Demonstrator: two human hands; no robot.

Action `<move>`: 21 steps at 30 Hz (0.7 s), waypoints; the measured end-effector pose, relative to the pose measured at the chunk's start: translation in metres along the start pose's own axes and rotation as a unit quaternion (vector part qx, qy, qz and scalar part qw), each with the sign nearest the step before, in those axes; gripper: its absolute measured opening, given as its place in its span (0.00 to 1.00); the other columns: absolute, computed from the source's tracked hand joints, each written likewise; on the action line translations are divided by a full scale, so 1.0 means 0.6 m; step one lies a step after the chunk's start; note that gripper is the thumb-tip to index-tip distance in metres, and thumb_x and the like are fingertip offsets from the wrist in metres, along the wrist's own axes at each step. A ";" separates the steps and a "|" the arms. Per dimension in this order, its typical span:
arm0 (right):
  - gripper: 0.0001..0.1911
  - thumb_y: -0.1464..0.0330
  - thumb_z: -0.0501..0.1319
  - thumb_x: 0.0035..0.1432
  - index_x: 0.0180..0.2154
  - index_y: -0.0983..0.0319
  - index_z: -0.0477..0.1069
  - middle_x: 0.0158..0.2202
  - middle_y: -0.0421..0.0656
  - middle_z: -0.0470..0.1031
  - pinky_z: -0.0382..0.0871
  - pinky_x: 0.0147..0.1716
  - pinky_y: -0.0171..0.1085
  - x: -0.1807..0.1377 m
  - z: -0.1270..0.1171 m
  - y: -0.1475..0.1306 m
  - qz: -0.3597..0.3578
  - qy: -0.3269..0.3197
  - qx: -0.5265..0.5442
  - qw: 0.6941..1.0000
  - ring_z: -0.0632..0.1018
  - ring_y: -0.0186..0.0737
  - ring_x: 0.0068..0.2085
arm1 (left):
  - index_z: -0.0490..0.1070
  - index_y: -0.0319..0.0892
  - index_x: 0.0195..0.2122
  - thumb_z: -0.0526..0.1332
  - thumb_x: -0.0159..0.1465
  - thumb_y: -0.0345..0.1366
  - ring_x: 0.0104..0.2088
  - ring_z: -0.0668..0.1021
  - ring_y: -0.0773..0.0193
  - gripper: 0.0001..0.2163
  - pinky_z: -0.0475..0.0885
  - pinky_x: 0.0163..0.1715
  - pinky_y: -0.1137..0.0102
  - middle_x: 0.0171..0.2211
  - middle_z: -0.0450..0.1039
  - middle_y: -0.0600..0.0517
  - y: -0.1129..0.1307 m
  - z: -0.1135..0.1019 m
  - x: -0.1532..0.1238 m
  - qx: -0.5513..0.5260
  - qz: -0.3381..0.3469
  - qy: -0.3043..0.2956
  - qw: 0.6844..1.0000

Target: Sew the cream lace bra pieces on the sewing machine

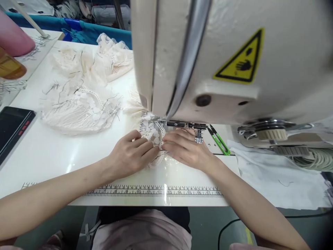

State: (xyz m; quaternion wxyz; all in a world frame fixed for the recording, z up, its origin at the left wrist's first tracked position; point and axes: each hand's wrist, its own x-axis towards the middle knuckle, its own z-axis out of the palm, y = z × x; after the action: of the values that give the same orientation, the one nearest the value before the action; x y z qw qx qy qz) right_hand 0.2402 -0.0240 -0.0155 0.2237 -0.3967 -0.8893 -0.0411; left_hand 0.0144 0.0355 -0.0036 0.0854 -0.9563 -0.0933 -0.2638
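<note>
A cream lace piece [153, 133] lies under the head of the sewing machine [166, 69], its far part hidden behind the machine. My left hand [134, 152] is closed on the lace's near left edge, fingers curled. From the other side my right hand [188, 147] grips the scalloped border, its fingers bent and close together, some tips hidden by the machine parts. Both hands are at the bed, just in front of the needle area. Green thread snips [220, 140] rest beside my right hand.
More cream lace pieces [80, 107] with loose dark threads lie to the left. A black device [14, 128] is at the left edge, near a pink thread cone [17, 34]. White cloth [278, 180] lies at right. A printed ruler [153, 191] runs along the table's front.
</note>
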 end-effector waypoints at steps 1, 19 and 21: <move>0.06 0.75 0.59 0.65 0.41 0.59 0.72 0.46 0.40 0.80 0.72 0.48 0.42 0.000 0.001 0.000 -0.009 0.014 0.011 1.000 0.77 0.38 0.49 | 0.72 0.41 0.32 0.58 0.66 0.24 0.21 0.67 0.69 0.08 0.64 0.27 0.68 0.20 0.66 0.58 -0.001 0.001 -0.001 0.001 -0.001 0.001 1.000; 0.08 0.74 0.59 0.65 0.44 0.62 0.72 0.40 0.41 0.82 0.78 0.46 0.38 0.002 0.001 -0.001 0.011 0.022 0.043 0.999 0.80 0.36 0.47 | 0.73 0.35 0.49 0.53 0.63 0.23 0.52 0.79 0.57 0.16 0.78 0.50 0.66 0.50 0.78 0.44 -0.003 0.017 -0.016 -0.074 -0.045 -0.022 0.996; 0.08 0.74 0.59 0.65 0.45 0.62 0.72 0.41 0.41 0.82 0.78 0.45 0.38 0.000 0.004 0.000 0.010 0.022 0.041 0.999 0.80 0.36 0.47 | 0.73 0.35 0.49 0.53 0.61 0.22 0.52 0.79 0.57 0.17 0.78 0.50 0.66 0.50 0.78 0.44 -0.003 0.016 -0.014 -0.071 -0.046 -0.020 0.996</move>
State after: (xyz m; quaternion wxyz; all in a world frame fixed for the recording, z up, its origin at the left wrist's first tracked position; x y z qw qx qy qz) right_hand 0.2396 -0.0234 -0.0176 0.2600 -0.3956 -0.8808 -0.0114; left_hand 0.0115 0.0383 -0.0158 0.0036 -0.9596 -0.1201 -0.2545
